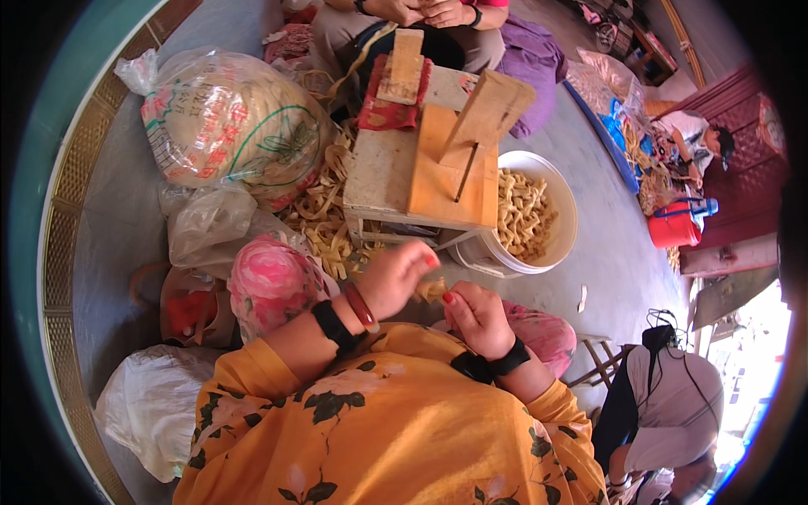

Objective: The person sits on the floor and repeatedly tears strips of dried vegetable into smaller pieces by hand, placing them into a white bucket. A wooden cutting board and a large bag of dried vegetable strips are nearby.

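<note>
My right hand (481,319) pinches a short, folded tan strip (432,290) between thumb and fingers, in front of my lap. Blurred by motion, my left hand (404,278) hovers just up and left of the strip; whether its fingers touch it cannot be made out. Beyond the hands stands a low, worn table (380,167). On it lies an orange-brown wooden board (432,180) with a tilted wooden block (489,113) standing on top. A white bucket (569,221) beside the table holds many knotted tan pieces (524,214).
Loose tan strips (325,214) heap on the floor left of the table, by a large filled plastic bag (233,123). Across the table sits a person (410,9) with a second wooden block (402,69) before them. Another person (675,391) is at right, near a folding stool (596,360).
</note>
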### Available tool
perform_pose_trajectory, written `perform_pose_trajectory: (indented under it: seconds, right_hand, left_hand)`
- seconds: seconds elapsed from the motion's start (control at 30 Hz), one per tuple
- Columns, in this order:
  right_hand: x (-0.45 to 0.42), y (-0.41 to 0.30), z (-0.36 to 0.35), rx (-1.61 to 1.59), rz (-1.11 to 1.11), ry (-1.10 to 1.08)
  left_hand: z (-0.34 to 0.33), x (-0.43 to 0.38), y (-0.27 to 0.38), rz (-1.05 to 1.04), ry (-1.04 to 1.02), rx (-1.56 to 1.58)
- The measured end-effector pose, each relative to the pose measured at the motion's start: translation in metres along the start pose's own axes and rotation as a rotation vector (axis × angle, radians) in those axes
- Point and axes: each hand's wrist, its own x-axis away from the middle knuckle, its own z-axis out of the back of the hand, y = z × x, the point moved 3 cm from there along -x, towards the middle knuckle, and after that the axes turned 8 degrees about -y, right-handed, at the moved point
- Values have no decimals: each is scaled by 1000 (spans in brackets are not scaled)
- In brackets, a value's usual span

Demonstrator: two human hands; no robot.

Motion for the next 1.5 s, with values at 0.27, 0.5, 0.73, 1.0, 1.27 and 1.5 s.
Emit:
perform_pose_trajectory:
  seconds: [0.27, 0.5, 0.73, 1.0, 1.27, 1.5]
  right_hand:
    - [-5, -24, 9, 114, 318, 156]
    - [-14, -19, 19, 188, 344, 180]
    - [-41, 0, 49, 222, 214, 332]
    - [-93, 36, 74, 394, 90, 488]
    - [-36, -1, 56, 687, 423, 359]
    - [-13, -9, 39, 678, 504, 355]
  left_hand:
    - [2, 1, 18, -95, -50, -157]
    - [11, -12, 9, 78, -137, 200]
    - [43, -44, 9, 273, -330, 198]
    - [39, -108, 0, 80, 193, -569]
    - [9, -53, 15, -8, -150, -14]
    - [5, -16, 6, 121, -491, 194]
